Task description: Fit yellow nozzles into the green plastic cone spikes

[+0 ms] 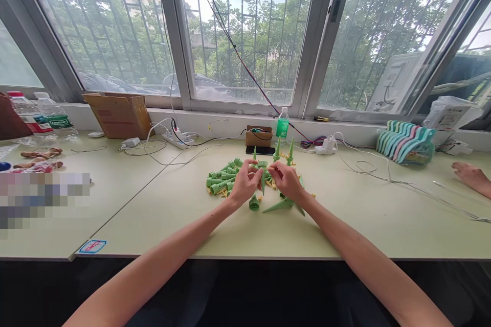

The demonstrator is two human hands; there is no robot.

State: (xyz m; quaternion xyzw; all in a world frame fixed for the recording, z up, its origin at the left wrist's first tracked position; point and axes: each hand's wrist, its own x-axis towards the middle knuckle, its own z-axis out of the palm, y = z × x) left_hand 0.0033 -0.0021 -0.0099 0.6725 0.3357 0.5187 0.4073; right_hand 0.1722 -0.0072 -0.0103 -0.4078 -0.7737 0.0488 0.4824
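My left hand (246, 182) is closed around a green plastic watering spike (263, 184), its pointed end downward and its round cap upward. Close beside it, my right hand (286, 180) has its fingers pinched together near the cap; whatever is between them is too small to make out. To the left lies a pile of green spike tubes (218, 184) with small yellow pieces among them. Behind my hands, several green spikes (290, 152) stand point up. In front, one green spike (278, 206) lies on its side near an upright green cap (253, 203).
A phone (260, 150) lies before a small cardboard box (259, 136), near a green bottle (283, 123). Power strips (179, 139) and cables run along the window side. Right are stacked hangers (406, 143) and another person's hand (471, 178). A carton (119, 116) stands left.
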